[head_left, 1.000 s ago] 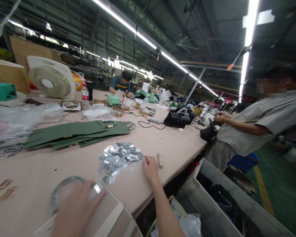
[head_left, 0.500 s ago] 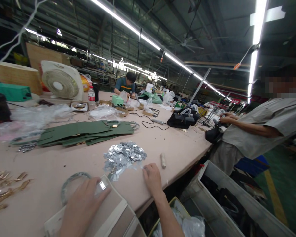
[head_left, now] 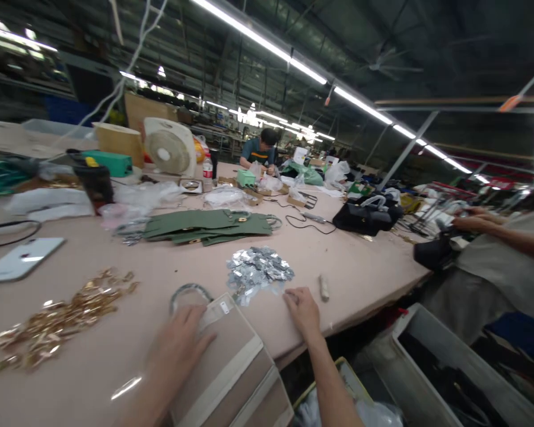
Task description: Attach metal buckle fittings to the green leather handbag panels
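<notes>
My left hand [head_left: 180,341] lies flat, fingers spread, on a beige bag panel [head_left: 235,367] with a cream stripe, beside its handle loop [head_left: 189,292] and small metal plate [head_left: 224,307]. My right hand [head_left: 303,308] rests on the pink table [head_left: 365,270] at the near edge of a heap of small silver metal pieces [head_left: 258,267], fingers curled in a pinch; what they hold is too small to name. A short pale stick [head_left: 324,287] lies just right of that hand.
A heap of gold fittings [head_left: 57,323] lies at left, a white phone [head_left: 20,258] beyond it. Green bag panels [head_left: 209,225], plastic bags, a fan [head_left: 169,147], a black bag [head_left: 365,216]. One person sits far off, another stands at right. A grey bin [head_left: 449,373] is below the table edge.
The view has swung left, bringing the gold fittings and phone into sight. Both hands have kept their places on the panel and by the silver pieces.
</notes>
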`<state>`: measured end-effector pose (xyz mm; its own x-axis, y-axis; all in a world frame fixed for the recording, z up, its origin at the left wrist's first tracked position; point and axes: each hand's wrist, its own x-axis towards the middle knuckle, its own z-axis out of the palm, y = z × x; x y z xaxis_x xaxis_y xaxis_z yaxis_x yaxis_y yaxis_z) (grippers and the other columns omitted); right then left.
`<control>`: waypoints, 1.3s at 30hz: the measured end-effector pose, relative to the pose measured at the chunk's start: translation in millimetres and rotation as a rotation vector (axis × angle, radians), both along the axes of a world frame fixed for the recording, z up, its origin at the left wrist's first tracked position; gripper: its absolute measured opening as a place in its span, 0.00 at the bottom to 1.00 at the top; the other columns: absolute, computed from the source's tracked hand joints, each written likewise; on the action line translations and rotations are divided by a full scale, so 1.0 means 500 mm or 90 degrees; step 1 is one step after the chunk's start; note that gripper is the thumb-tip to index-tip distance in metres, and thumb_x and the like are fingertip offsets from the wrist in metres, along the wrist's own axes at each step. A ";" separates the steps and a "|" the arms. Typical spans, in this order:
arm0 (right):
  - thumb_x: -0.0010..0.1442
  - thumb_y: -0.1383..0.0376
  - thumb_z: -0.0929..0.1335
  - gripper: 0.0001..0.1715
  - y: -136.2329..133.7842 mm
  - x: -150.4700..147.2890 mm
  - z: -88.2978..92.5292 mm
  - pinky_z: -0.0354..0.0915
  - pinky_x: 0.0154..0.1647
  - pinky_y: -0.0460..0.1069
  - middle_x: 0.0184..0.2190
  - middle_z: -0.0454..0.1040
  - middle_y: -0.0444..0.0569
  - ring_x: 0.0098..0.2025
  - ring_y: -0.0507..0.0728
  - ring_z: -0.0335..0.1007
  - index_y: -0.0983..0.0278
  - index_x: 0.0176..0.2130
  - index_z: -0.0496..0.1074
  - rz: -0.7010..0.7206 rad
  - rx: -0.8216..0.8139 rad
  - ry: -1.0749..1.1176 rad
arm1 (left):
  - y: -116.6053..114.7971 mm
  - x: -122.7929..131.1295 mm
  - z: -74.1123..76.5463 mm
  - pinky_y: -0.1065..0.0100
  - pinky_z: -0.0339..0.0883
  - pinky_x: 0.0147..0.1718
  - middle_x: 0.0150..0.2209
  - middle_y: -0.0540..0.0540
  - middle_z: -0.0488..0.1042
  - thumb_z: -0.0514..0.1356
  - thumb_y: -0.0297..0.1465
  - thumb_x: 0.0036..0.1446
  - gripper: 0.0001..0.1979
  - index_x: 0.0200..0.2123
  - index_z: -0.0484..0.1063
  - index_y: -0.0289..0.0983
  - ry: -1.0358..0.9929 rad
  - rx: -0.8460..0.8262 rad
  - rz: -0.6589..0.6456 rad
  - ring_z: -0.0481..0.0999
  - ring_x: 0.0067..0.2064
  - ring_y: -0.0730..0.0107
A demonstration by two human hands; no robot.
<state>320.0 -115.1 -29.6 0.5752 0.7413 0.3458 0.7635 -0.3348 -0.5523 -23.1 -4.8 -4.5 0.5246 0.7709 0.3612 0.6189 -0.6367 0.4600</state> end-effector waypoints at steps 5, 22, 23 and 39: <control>0.63 0.54 0.67 0.18 0.016 0.022 -0.022 0.68 0.50 0.54 0.42 0.80 0.55 0.45 0.62 0.77 0.62 0.42 0.80 0.031 -0.030 0.025 | -0.035 -0.029 -0.009 0.51 0.72 0.53 0.50 0.43 0.76 0.69 0.36 0.58 0.15 0.46 0.73 0.41 -0.101 0.017 0.063 0.75 0.52 0.53; 0.60 0.52 0.66 0.19 0.035 0.037 -0.007 0.69 0.46 0.55 0.39 0.83 0.53 0.40 0.63 0.79 0.60 0.40 0.81 0.020 -0.031 0.114 | -0.036 -0.041 -0.038 0.50 0.70 0.55 0.51 0.43 0.77 0.67 0.39 0.62 0.15 0.51 0.78 0.42 -0.155 0.026 0.056 0.75 0.53 0.53; 0.60 0.52 0.66 0.19 0.034 0.033 -0.004 0.69 0.45 0.55 0.38 0.84 0.53 0.39 0.63 0.79 0.60 0.40 0.80 0.022 -0.012 0.130 | -0.035 -0.041 -0.039 0.51 0.70 0.55 0.51 0.43 0.77 0.66 0.40 0.63 0.16 0.51 0.78 0.42 -0.153 0.030 0.055 0.75 0.53 0.53; 0.67 0.55 0.66 0.17 0.135 -0.038 0.024 0.70 0.39 0.51 0.43 0.80 0.53 0.37 0.58 0.75 0.62 0.46 0.79 0.053 0.254 0.119 | 0.010 -0.040 -0.092 0.55 0.73 0.51 0.48 0.45 0.82 0.61 0.54 0.61 0.23 0.47 0.80 0.45 -0.165 0.123 0.049 0.79 0.50 0.53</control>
<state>300.9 -47.5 -17.8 0.5991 0.6176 0.5095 0.6534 -0.0094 -0.7569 -43.0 0.2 -50.5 0.3393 0.7087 0.6186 0.5473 -0.6836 0.4829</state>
